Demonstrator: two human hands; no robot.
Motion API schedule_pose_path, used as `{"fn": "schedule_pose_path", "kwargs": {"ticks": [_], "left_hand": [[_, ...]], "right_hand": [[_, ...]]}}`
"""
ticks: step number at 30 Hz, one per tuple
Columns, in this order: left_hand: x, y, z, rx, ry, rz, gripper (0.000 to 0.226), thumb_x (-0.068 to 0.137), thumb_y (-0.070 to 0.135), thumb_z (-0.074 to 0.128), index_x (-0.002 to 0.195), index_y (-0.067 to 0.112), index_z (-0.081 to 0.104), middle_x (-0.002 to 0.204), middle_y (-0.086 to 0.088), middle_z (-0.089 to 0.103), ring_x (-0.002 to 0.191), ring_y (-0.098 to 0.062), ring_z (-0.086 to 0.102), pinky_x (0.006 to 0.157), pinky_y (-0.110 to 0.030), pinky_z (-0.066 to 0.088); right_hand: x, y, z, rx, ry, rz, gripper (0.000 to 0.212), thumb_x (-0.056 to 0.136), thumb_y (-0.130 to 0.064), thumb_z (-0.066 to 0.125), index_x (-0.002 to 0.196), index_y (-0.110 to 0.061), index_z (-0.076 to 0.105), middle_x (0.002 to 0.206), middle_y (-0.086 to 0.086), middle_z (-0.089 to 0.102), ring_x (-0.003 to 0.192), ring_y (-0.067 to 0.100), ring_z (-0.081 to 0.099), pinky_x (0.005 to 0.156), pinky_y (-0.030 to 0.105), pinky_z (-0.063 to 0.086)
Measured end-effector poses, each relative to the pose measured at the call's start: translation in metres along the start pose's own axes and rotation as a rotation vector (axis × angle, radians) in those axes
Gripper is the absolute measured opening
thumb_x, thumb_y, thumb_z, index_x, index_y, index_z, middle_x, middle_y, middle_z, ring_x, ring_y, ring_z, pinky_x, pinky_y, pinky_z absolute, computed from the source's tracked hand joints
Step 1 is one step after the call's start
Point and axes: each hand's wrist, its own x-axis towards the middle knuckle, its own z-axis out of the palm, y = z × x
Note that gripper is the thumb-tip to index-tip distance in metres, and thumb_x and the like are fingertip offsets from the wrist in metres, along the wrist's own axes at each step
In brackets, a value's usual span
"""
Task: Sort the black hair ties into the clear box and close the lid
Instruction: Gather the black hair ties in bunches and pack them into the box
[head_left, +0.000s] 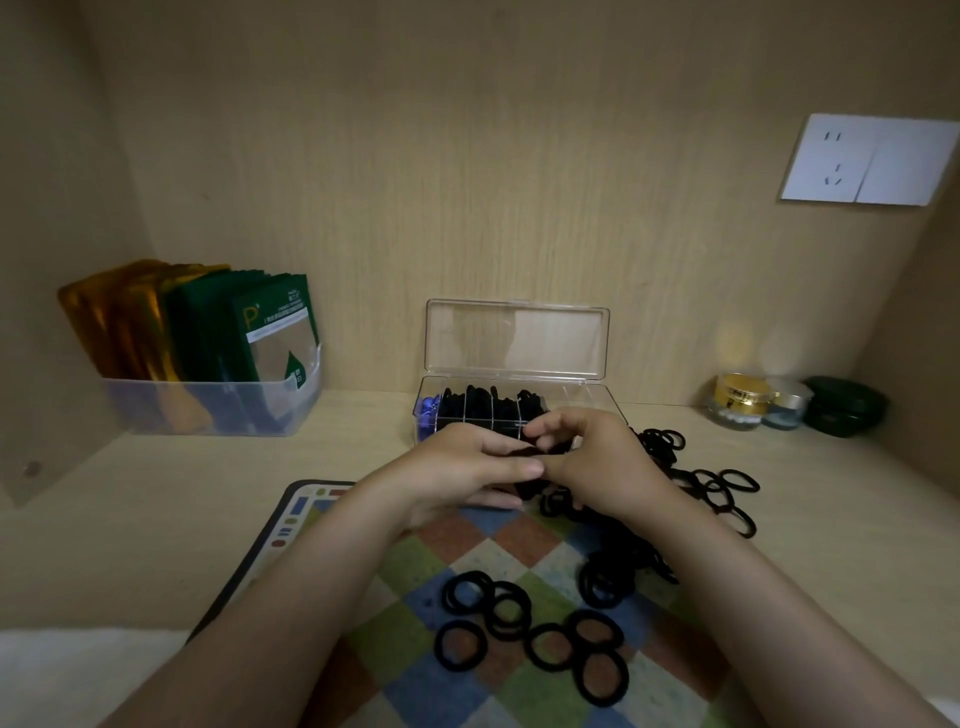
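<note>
Ties (523, 453) half-hidden between hands (457, 467)

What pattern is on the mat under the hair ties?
The mat has checks in blue, green, brown and cream; head view.

L hand (462, 470) & R hand (605, 465) meet at fingertips; fingers curled.

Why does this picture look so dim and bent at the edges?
Head view: the wide-angle lens skews the wall socket; lighting is dim and warm, with a glow above the gold jar; pale glare on the clear box lid; the black hair ties lose detail.
</note>
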Motion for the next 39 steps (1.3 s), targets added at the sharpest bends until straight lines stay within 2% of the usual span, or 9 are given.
{"fn": "schedule_pose_path", "kwargs": {"ticks": [3,6,10,15,17,22,29,33,39], "left_hand": [[-0.001,0.001,-0.002,0.039,0.041,-0.006,0.030,0.095,0.007,0.062,0.123,0.015,0.068,0.117,-0.002,0.071,0.099,-0.017,0.073,0.083,-0.026,0.060],[-0.004,0.003,-0.005,0.090,0.073,0.000,0.030,0.094,0.006,0.063,0.122,0.016,0.067,0.114,-0.005,0.071,0.088,-0.019,0.075,0.078,-0.023,0.060],[-0.006,0.007,-0.005,0.120,0.135,0.039,0.028,0.089,0.003,0.070,0.113,0.010,0.059,0.092,-0.007,0.067,0.079,-0.017,0.072,0.081,-0.034,0.062],[-0.023,0.025,-0.012,0.214,0.009,0.002,0.024,0.094,0.009,0.064,0.117,0.008,0.057,0.092,-0.010,0.069,0.082,-0.020,0.071,0.068,-0.032,0.059],[-0.035,0.028,-0.019,0.384,-0.052,-0.032,0.017,0.096,0.010,0.059,0.113,0.011,0.062,0.093,-0.007,0.070,0.077,-0.017,0.067,0.060,-0.029,0.052],[-0.055,0.013,-0.016,0.818,-0.155,-0.085,0.018,0.087,0.016,0.074,0.105,0.020,0.074,0.092,0.002,0.073,0.074,0.000,0.063,0.071,-0.014,0.048],[-0.066,0.002,-0.007,0.992,-0.045,-0.039,0.010,0.084,0.018,0.076,0.092,0.025,0.074,0.069,0.020,0.065,0.064,0.009,0.057,0.064,-0.010,0.045],[-0.075,0.007,-0.015,0.908,-0.023,-0.071,0.008,0.089,0.019,0.071,0.094,0.025,0.068,0.079,0.012,0.069,0.073,0.001,0.062,0.072,-0.020,0.050],[-0.095,0.013,-0.021,0.757,-0.154,-0.176,0.016,0.089,0.018,0.072,0.105,0.019,0.074,0.084,0.006,0.075,0.079,-0.005,0.067,0.077,-0.025,0.055]], "right_hand": [[0.000,0.002,-0.001,-0.036,-0.045,0.043,0.030,0.085,-0.017,0.077,0.114,-0.015,0.069,0.098,0.006,0.071,0.056,0.011,0.065,0.041,0.017,0.043],[0.000,0.002,-0.001,-0.003,-0.134,0.100,0.029,0.088,-0.021,0.075,0.114,-0.012,0.069,0.084,0.014,0.076,0.059,0.014,0.068,0.044,0.026,0.048],[-0.002,0.001,-0.008,0.134,-0.196,0.175,0.024,0.087,-0.015,0.076,0.108,-0.007,0.070,0.078,0.014,0.072,0.063,0.018,0.065,0.049,0.026,0.051],[-0.008,-0.006,-0.014,0.012,-0.320,0.038,0.008,0.094,-0.012,0.065,0.094,-0.013,0.073,0.077,0.005,0.070,0.066,0.014,0.065,0.049,0.026,0.049],[-0.013,-0.012,-0.018,-0.017,-0.461,-0.027,0.013,0.094,-0.012,0.065,0.091,-0.022,0.073,0.073,-0.001,0.070,0.063,0.011,0.062,0.048,0.025,0.042],[-0.025,-0.023,-0.011,-0.260,-0.805,-0.105,0.014,0.088,-0.020,0.073,0.100,-0.023,0.077,0.071,0.001,0.071,0.061,0.013,0.060,0.062,0.025,0.043],[-0.028,-0.028,-0.002,-0.457,-0.762,-0.069,0.015,0.082,-0.027,0.078,0.096,-0.021,0.077,0.063,-0.008,0.068,0.055,0.012,0.057,0.067,0.026,0.050],[-0.029,-0.025,0.006,-0.505,-0.749,-0.069,0.020,0.080,-0.025,0.076,0.099,-0.025,0.073,0.093,0.010,0.076,0.059,0.016,0.061,0.061,0.027,0.050],[-0.033,-0.027,0.015,-0.478,-0.718,-0.178,0.030,0.079,-0.012,0.074,0.105,-0.028,0.069,0.083,-0.008,0.061,0.063,0.011,0.058,0.057,0.025,0.050]]}}
